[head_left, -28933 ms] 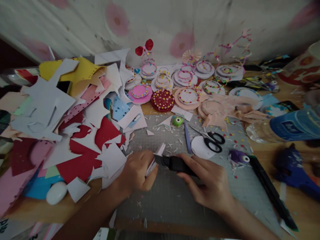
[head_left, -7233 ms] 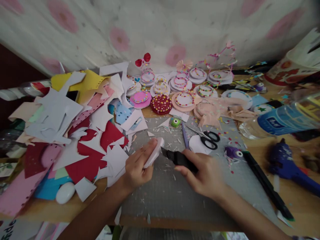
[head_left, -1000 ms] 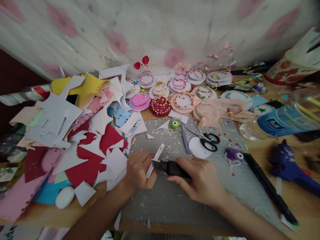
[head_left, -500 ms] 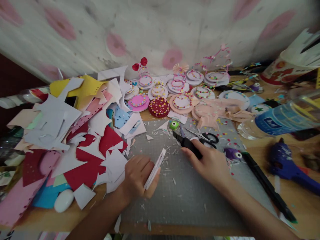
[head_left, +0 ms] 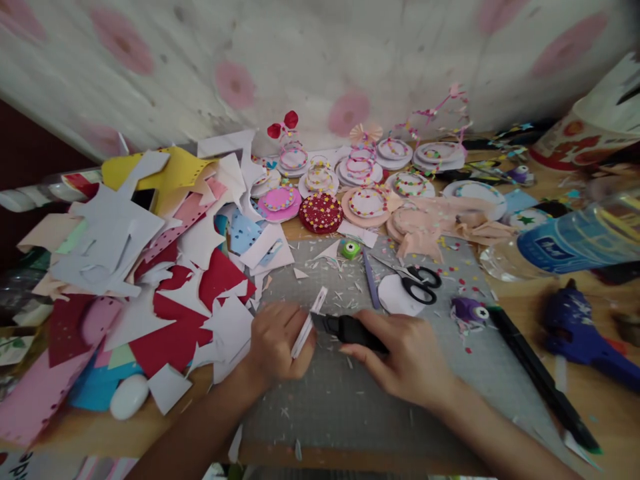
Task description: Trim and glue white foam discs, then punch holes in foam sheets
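My left hand (head_left: 278, 341) is closed around a thin stack of white paper pieces (head_left: 309, 319), held on edge just above the grey cutting mat (head_left: 360, 400). My right hand (head_left: 406, 357) grips a black utility knife (head_left: 350, 329). The knife's tip points left and touches the edge of the white stack. Small white paper shavings lie scattered on the mat around both hands.
A heap of cut coloured paper scraps (head_left: 150, 267) fills the left. Black-handled scissors (head_left: 417, 281), a green punch (head_left: 351, 249) and a purple punch (head_left: 469, 310) lie beyond my hands. Decorated paper discs (head_left: 350, 187) stand at the back. A black ruler (head_left: 543, 377), blue glue gun (head_left: 585, 337) and plastic bottle (head_left: 565, 243) lie right.
Half a second ago my right hand had swung the knife away toward the scissors; it has come back to the stack's edge, as it was one second ago. My left hand barely moved.
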{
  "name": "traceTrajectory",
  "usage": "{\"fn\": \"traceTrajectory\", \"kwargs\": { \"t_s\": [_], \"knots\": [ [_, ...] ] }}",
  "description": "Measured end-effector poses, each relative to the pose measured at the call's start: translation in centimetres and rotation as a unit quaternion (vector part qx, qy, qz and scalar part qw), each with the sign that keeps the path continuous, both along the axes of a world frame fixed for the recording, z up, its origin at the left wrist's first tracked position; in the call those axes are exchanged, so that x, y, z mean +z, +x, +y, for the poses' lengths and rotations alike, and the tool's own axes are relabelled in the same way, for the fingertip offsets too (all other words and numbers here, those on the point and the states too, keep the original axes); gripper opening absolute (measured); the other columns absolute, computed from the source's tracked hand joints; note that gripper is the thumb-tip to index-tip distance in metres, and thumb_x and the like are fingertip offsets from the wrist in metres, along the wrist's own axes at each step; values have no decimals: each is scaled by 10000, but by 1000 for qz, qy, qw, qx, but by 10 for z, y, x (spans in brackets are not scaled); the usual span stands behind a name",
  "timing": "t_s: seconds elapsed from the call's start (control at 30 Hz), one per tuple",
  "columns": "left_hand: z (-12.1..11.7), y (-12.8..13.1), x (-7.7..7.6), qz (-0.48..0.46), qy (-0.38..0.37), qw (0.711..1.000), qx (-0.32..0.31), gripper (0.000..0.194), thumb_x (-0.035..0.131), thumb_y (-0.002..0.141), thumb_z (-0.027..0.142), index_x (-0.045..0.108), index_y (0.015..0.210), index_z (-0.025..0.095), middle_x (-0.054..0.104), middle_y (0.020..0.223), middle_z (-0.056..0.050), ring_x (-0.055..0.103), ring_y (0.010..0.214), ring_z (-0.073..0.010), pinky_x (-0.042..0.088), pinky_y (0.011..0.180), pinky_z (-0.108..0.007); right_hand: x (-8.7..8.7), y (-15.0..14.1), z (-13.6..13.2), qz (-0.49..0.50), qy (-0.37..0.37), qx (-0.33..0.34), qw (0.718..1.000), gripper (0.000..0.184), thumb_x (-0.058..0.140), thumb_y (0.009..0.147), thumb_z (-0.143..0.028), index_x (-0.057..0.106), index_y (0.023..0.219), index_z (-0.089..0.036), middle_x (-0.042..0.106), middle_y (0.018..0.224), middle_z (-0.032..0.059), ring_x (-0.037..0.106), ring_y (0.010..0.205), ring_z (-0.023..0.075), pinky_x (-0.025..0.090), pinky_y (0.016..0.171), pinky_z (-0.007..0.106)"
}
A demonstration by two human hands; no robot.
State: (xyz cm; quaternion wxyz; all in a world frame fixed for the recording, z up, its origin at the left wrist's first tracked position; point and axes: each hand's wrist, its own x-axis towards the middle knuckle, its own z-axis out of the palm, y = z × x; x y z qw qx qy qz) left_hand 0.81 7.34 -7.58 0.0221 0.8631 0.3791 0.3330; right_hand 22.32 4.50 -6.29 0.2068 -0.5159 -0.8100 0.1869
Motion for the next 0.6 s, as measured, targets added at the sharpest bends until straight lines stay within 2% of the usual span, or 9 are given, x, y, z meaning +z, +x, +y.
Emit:
{"fn": "traceTrajectory", "kwargs": {
  "t_s": [0.2, 0.27, 0.4, 0.6],
  "knots": [
    [-7, -1, -2, -26, 18, 999, -16, 138, 545, 773, 150, 508, 652, 205, 536, 582, -24, 530, 553, -186, 402, 542, -309, -6, 11, 12, -65, 33, -129, 989, 556, 320, 937, -626, 644, 828, -188, 626, 509, 32, 583, 437, 175, 247, 447, 250],
    [-7, -1, -2, -24, 14, 1000, -14, 138, 541, 775, 143, 510, 656, 204, 534, 583, -26, 523, 554, -186, 403, 544, -309, -3, 12, 12, -38, 30, -103, 994, 543, 327, 944, -609, 638, 836, -178, 618, 512, 27, 593, 454, 168, 267, 452, 244],
    [-3, -1, 1, -17, -4, 1000, -10, 132, 539, 767, 126, 508, 662, 199, 526, 575, -36, 504, 551, -195, 405, 540, -319, 3, 7, 5, 29, 2, 1, 1000, 484, 395, 939, -581, 627, 836, -169, 598, 529, 7, 573, 467, 135, 296, 482, 230],
    [-2, 0, 3, -17, 7, 1000, -14, 131, 536, 755, 120, 495, 661, 202, 518, 569, -31, 503, 550, -193, 405, 535, -318, 4, 6, 4, 39, -7, 22, 999, 465, 412, 935, -573, 612, 818, -170, 606, 554, 12, 575, 494, 132, 296, 497, 226]
  ]
}}
